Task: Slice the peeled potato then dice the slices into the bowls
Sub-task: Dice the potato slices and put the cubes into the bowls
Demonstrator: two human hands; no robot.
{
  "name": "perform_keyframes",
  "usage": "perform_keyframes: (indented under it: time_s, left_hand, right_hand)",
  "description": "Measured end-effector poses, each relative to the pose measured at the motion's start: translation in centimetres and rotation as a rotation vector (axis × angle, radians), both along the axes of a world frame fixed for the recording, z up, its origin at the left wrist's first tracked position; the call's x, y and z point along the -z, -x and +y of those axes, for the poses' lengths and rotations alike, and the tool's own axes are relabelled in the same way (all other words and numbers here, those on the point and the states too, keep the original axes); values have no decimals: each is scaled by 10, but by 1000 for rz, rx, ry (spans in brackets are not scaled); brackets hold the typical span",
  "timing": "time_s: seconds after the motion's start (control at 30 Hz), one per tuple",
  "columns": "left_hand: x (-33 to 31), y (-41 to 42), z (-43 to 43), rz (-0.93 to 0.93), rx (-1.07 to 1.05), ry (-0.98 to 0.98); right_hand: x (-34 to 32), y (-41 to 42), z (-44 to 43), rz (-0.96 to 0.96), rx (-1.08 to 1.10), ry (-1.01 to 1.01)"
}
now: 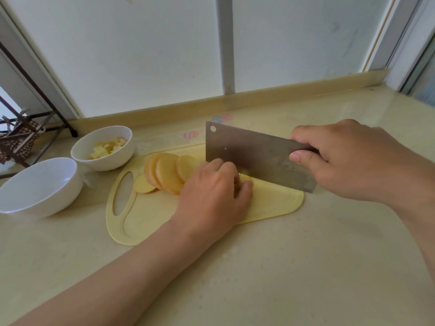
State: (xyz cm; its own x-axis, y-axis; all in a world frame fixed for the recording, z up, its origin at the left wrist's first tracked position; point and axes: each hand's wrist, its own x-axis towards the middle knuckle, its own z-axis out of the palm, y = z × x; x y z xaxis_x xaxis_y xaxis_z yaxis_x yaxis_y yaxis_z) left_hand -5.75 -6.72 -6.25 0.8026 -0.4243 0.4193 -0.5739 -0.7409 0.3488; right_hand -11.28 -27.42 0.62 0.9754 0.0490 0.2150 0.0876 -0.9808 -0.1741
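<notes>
- Head view: the round, pale yellow potato slices (pixel 168 172) lie in an overlapping fan on the far left part of the pale yellow plastic cutting board (pixel 150 220), just beyond its oval handle hole. One smaller slice lies flat at the near left edge of the fan.
- The cut faces look smooth and moist, with slightly darker rims.
- A pale yellow potato piece (pixel 244 177) sits on the board to the right of the fan, mostly hidden under my fingers, so I cannot tell its shape.
- My left hand (pixel 211 191) reaches in from the lower left, knuckles up. Its fingers curl down onto that piece with the thumb tucked at its near side, pinning it against the board.
- My right hand (pixel 348 161) is wrapped tight round the handle of the rectangular steel cleaver (pixel 254 154), thumb pressed to the near face of the blade.
- The blade stands on edge across the board, its flat side just beside my left fingertips and its edge down at the board by the piece.
- The far white ceramic bowl (pixel 117 158), left of the board, holds pale diced potato cubes (pixel 106 148).
- A nearer white ceramic bowl (pixel 58 198) stands just beside it on the cream stone countertop (pixel 282 267).
</notes>
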Motion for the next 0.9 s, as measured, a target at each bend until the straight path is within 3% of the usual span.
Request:
perform_keyframes:
  time_s: [0.43, 0.9]
  left_hand:
    - [8, 1, 9, -171, 161, 42]
    - [7, -1, 10, -154, 184, 47]
  right_hand:
    - [-6, 1, 6, 42, 33, 77]
    - [-17, -6, 21, 215, 81, 231]
